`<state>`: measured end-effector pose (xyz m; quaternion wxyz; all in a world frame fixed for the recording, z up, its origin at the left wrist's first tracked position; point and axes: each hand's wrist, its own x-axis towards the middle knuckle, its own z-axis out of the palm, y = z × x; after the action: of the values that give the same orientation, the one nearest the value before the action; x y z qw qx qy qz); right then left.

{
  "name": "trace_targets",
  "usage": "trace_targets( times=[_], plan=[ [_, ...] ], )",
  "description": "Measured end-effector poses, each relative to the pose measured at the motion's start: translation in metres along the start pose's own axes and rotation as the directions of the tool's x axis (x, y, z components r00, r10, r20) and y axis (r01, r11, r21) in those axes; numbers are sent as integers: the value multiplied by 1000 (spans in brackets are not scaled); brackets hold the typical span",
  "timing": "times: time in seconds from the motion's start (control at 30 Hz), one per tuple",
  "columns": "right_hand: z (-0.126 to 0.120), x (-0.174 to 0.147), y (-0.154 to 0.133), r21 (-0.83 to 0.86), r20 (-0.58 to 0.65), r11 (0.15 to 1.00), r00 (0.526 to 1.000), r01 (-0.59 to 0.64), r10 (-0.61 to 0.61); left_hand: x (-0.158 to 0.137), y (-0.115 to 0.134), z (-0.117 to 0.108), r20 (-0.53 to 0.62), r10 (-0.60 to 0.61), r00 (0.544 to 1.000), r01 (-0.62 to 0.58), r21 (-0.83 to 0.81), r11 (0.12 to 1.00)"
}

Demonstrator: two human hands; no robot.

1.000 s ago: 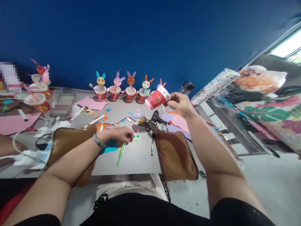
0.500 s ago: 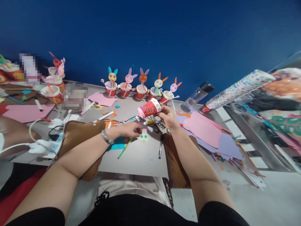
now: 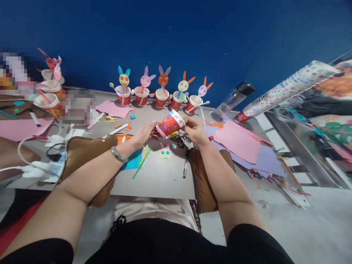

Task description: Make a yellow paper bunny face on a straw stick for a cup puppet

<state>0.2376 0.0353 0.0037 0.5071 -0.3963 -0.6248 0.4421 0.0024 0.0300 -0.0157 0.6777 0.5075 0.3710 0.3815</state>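
A red patterned paper cup (image 3: 171,124) with a white rim is held on its side above the table. My right hand (image 3: 194,131) pinches it near the rim, at the right. My left hand (image 3: 146,135), a bangle on its wrist, has its fingers closed at the cup's pink base; some fingertips are hidden behind it. Below the cup lies a yellow paper rabbit face (image 3: 165,154) with blue eyes and pink ears. Thin green and yellow sticks (image 3: 142,163) lie left of the face, and a pen (image 3: 185,167) lies to its right.
Several paper cups with rabbit figures (image 3: 162,94) stand along the blue wall. A clear bottle (image 3: 227,104) and a long leaning cup stack (image 3: 286,90) are at the right, behind pink paper (image 3: 239,141). A power strip (image 3: 56,168) with cables lies left.
My left hand has moved up from the table to the cup's base. The cup has tilted and shifted slightly left. The rabbit face now shows pink ears beneath it.
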Motion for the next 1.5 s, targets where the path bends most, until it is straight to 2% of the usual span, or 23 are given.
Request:
trace_targets(
  times=[0.13, 0.23, 0.37, 0.5, 0.67, 0.9, 1.1, 1.4, 1.5],
  plan=[
    [3, -3, -2, -99, 78, 995, 997, 25, -17, -8, 2, 6, 108, 28, 994, -28, 1, 1000],
    [5, -4, -1, -106, 118, 994, 993, 10, 3, -11, 6, 8, 144, 16, 989, -17, 5, 1000],
    [6, -6, -1, -75, 114, 997, 993, 9, -1, -12, 7, 10, 141, -34, 989, 30, 25, 999],
    [6, -8, -2, -56, 103, 998, 995, -7, 12, -11, 5, 10, 109, 10, 994, -15, 52, 999],
    [7, -10, -4, -32, 94, 999, 996, -4, 7, -12, 7, 12, 129, -2, 992, 1, 3, 1000],
    [8, -12, -13, 50, 47, 998, 998, -43, 41, -18, 15, 16, 239, -87, 967, 122, -133, 984],
    [8, -14, -16, 164, 41, 983, 996, -87, 81, -18, 15, 15, 250, -184, 951, 232, -179, 956],
    [7, -14, -17, 243, 36, 963, 993, -121, 116, -16, 13, 11, 338, -195, 921, 270, -193, 943],
    [8, -14, -19, 260, 35, 957, 992, -126, 121, -15, 13, 11, 330, -209, 921, 289, -217, 932]
  ],
)
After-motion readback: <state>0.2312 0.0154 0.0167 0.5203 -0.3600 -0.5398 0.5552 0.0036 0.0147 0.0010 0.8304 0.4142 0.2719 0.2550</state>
